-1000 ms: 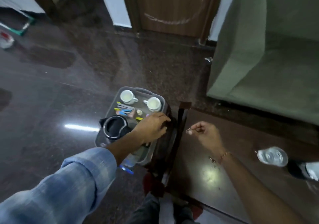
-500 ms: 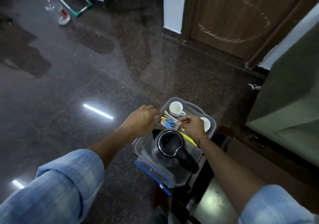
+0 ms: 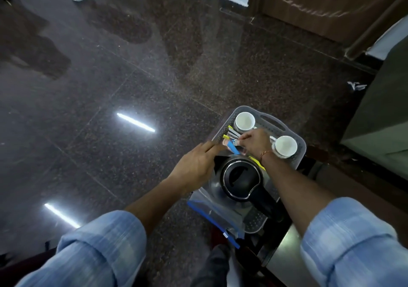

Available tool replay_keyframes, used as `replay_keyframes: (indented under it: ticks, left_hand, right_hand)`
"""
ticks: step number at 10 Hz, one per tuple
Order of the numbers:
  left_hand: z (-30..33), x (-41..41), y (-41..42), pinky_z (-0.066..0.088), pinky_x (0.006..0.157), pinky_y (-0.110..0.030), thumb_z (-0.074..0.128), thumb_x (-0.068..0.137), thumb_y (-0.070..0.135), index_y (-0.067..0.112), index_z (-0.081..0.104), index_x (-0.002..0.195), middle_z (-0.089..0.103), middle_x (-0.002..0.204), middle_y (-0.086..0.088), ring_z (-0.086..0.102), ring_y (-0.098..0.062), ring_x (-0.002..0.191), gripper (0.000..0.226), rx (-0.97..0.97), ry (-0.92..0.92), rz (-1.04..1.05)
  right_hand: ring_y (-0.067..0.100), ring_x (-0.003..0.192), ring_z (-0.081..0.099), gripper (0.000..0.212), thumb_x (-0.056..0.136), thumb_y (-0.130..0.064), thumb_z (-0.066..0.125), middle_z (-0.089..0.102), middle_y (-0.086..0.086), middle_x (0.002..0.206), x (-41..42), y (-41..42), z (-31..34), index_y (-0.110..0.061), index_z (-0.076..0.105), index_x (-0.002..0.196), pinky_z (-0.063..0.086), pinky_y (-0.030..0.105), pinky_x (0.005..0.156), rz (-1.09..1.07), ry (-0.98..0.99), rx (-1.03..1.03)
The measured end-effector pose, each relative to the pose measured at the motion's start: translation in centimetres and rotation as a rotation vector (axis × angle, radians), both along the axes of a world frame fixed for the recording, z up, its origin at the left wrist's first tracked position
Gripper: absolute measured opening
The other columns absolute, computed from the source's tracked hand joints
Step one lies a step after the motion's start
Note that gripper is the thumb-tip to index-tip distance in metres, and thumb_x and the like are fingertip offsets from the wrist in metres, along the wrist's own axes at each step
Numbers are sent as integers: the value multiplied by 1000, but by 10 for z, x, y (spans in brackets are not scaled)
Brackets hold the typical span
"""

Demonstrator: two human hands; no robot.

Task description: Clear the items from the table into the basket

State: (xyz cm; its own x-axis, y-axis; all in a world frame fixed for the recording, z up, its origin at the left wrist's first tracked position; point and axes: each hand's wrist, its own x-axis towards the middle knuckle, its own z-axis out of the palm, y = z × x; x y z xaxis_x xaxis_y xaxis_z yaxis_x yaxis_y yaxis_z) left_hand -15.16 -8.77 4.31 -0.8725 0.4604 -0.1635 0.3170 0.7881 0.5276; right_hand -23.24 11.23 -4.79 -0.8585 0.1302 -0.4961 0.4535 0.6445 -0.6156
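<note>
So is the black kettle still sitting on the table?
No, the black kettle stands inside the grey basket, just in front of the two white cups.

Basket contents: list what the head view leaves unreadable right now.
- Whatever the right hand is pinching: fingertips cover it, too small to identify.
- Left hand fingertips: they blur into the basket side, so contact is unclear.
- Sachets: print too small.
- Plastic bag: partly under the kettle.
- Table: mostly cut off by the bottom edge and the right sleeve.
</note>
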Motion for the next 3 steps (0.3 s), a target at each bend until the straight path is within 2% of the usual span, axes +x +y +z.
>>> replay_keyframes:
  ticks: [1, 2, 3]
  left_hand:
    - [0, 0, 1, 49, 94, -43, 44, 89, 4, 20, 45, 139, 54, 132, -2, 54, -23, 116, 53, -8, -2, -10]
    - [2, -3, 2, 48, 95, -44, 42, 88, 2, 20, 47, 138, 55, 131, -3, 54, -25, 115, 53, 8, 18, -14]
    - [8, -4, 6, 48, 95, -43, 42, 88, 3, 20, 49, 135, 56, 130, -2, 54, -25, 114, 50, -19, 27, -13]
  right_hand:
    - [14, 73, 65, 5, 70, -11, 79, 75, 4, 81, 0, 1, 2, -15, 77, 72, 50, 23, 69, 0, 32, 28]
    - [19, 77, 68, 5, 72, -9, 76, 75, 6, 80, 3, 6, 9, -14, 75, 72, 52, 25, 70, -12, 47, 4]
    - [17, 75, 67, 5, 76, -9, 72, 75, 7, 81, 11, 16, 18, -12, 76, 74, 44, 20, 68, -35, 106, 8]
